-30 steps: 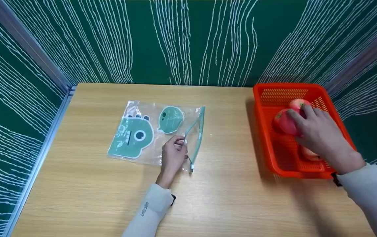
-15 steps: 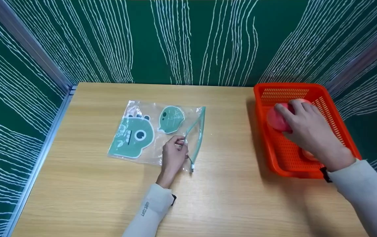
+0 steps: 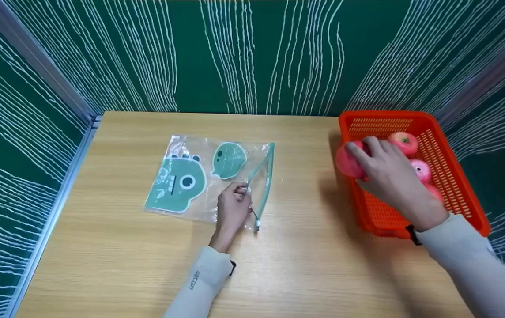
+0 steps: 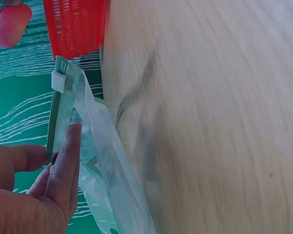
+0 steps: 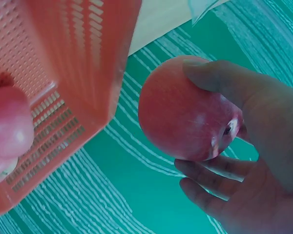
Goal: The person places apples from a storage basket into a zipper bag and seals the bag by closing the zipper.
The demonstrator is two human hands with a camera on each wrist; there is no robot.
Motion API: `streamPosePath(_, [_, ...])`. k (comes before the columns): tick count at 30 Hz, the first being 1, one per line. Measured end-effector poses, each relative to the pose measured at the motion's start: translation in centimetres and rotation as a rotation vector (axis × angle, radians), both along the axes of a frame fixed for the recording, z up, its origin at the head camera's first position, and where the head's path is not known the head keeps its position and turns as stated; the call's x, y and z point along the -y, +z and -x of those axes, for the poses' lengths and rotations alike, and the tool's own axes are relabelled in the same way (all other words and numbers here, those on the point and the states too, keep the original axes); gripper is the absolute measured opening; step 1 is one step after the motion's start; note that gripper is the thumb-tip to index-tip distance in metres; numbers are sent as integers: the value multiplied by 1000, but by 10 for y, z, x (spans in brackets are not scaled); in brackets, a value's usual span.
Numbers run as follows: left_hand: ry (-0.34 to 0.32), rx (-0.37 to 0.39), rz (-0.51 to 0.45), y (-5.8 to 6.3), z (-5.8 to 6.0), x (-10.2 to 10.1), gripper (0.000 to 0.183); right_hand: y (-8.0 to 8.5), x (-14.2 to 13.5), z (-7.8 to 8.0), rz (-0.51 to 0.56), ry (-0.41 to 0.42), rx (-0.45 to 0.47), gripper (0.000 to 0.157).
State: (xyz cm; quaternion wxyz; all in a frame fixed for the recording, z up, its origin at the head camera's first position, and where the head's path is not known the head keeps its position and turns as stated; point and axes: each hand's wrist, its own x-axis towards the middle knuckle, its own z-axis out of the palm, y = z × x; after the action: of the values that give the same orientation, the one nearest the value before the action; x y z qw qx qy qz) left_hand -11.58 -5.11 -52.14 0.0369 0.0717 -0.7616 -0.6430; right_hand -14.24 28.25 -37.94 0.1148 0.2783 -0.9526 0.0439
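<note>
My left hand [image 3: 234,205] pinches one lip of a clear slider bag [image 3: 208,194] with green cartoon prints, and its mouth gapes at the right end. In the left wrist view thumb and fingers grip the green zip strip [image 4: 56,114], which carries a white slider [image 4: 58,82]. My right hand [image 3: 389,172] holds a red apple [image 3: 349,160] over the left rim of the orange basket [image 3: 363,221]. Thumb and fingers wrap the apple's sides in the right wrist view. Another apple [image 3: 403,142] and a few more lie inside the basket, partly covered by my right arm.
The wooden table [image 3: 296,265] carries the bag at centre left and the basket at right. Green walls with white line patterns [image 3: 217,57] stand behind the table and along both sides.
My right hand has lifted the apple up from among the others and moved it left to the basket's rim. The left hand and the bag have stayed in place.
</note>
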Motion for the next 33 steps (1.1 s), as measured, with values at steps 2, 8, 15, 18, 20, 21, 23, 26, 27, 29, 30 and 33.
streamPosePath(2, [-2,-3,1,-2,0,0,20,-3,5,0,-4,4,1,99])
streamPosePath(8, [0,-4,17,-1,0,-1,20,-11,20,1,-4,20,4,97])
streamPosePath(15, [-7,-6,6,-1,0,0,23,-21,32,-1,15,38,27,96])
streamPosePath(18, [-3,-5,9,-1,0,-1,22,-24,37,-3,17,36,60,99])
streamPosePath(20, [-2,-1,7,-1,1,-1,22,-26,40,-4,12,32,77,97])
streamPosePath(21, [-1,1,4,0,1,-2,21,-27,42,-4,10,33,84,97])
streamPosePath(23, [3,4,6,0,0,-2,21,-29,45,-6,10,34,92,96])
streamPosePath(26, [4,1,15,0,1,-3,21,-32,49,-7,20,40,99,97])
streamPosePath(27, [5,-1,21,0,1,-3,21,-32,51,-8,24,41,103,96])
streamPosePath(29, [4,-4,32,0,0,-3,20,-34,54,-9,30,39,108,96])
streamPosePath(30, [3,-4,34,-1,0,-4,20,-35,56,-10,31,37,110,96])
streamPosePath(33, [2,-3,32,-1,0,-4,20,-39,61,-12,33,35,112,95])
